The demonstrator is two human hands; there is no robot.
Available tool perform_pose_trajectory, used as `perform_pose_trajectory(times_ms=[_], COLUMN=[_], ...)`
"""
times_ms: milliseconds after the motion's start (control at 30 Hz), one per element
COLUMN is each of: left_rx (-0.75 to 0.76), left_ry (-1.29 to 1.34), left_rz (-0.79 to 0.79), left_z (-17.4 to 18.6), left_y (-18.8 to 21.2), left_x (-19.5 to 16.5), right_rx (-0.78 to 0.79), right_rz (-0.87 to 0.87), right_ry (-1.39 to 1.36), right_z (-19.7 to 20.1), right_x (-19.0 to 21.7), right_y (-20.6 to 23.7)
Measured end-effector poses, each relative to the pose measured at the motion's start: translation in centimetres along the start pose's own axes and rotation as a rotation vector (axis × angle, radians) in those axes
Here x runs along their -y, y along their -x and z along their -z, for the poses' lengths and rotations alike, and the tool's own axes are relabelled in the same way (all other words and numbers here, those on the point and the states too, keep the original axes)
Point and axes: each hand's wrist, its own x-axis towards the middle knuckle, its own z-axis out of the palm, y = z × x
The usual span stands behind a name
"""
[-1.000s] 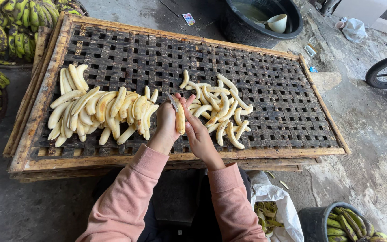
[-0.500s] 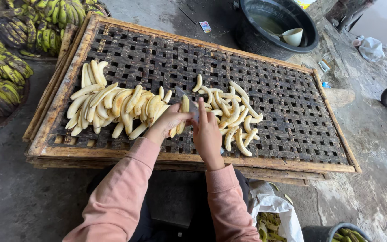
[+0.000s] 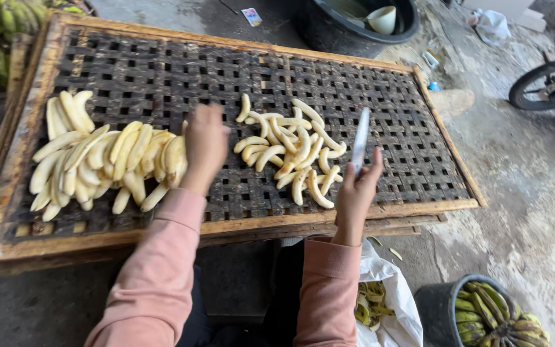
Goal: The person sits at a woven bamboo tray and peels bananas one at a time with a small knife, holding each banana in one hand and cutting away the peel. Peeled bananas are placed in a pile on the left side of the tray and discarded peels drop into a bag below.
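- The left hand point(image 3: 205, 146) is blurred; it rests at the edge of the big pile of peeled bananas point(image 3: 101, 160), and I cannot tell if the fingers grasp one.
- The right hand point(image 3: 358, 186) grasps a knife point(image 3: 360, 141), blade up.
- Half a second ago both hands were together at the middle of the woven rack point(image 3: 380, 96); now they are well apart.
- The small pile point(image 3: 293, 151) lies between them.

A small flat printed packet point(image 3: 250, 16), white, red and blue, lies on the ground beyond the rack point(image 3: 239, 225)

Head camera looks steeply down, close over the woven rack point(image 3: 329, 83).
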Motion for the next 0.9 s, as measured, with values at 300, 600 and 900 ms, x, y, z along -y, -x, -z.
perform_pose_trajectory(times_ms=[300, 600, 900], left_rx=[0.336, 0.205, -0.185], left_ry=[-0.033, 1.049, 1.658], left_rz=[-0.221, 0.306, 0.776], left_z=[-11.7, -8.2, 1.7], left_y=[2.0, -0.7, 2.1], left_x=[-7.6, -7.3, -7.1], right_rx=[-0.085, 0.367, 0.961], right_rz=[-0.092, -0.116, 0.190], right_ry=[-0.190, -0.475, -0.541], right_z=[4.0, 0.7, -1.9], right_x=[-0.7, 5.0, 11.2], right_y=[0.2, 2.3, 8.7])
